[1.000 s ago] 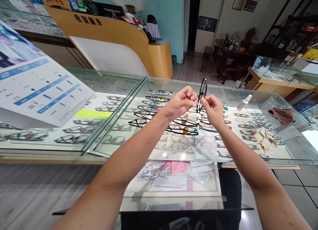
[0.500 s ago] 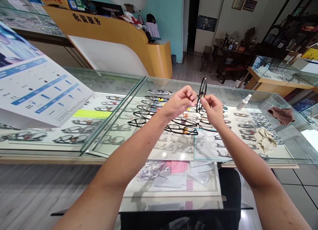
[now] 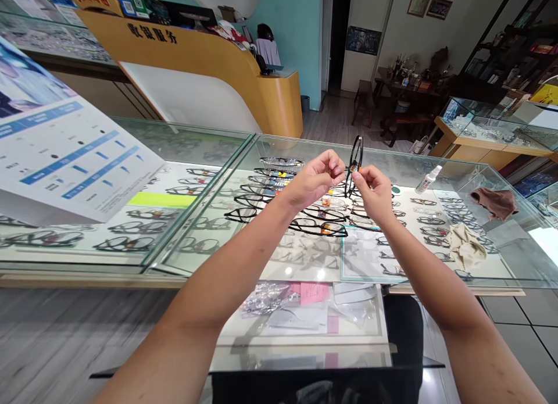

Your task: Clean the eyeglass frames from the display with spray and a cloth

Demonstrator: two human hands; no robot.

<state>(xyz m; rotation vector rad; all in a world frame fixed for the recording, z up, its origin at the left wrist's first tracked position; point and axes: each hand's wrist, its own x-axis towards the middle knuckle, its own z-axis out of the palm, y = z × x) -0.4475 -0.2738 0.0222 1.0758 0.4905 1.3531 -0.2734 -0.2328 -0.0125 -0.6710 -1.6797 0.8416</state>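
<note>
Both hands are raised over the glass counter (image 3: 501, 264). My right hand (image 3: 375, 193) pinches a black eyeglass frame (image 3: 356, 157) that stands on edge above it, with a small orange tag by my fingertips. My left hand (image 3: 314, 180) is closed in a pinch right beside the frame, at its left side; what its fingertips hold is too small to make out. Under the hands, several black frames (image 3: 279, 192) lie in a row on the glass.
A small spray bottle (image 3: 428, 179), a brown cloth (image 3: 494, 202) and a beige cloth (image 3: 467, 247) lie on the counter to the right. A large printed board (image 3: 56, 154) rests at the left. Plastic bags and pink slips (image 3: 305, 302) lie on a lower shelf near me.
</note>
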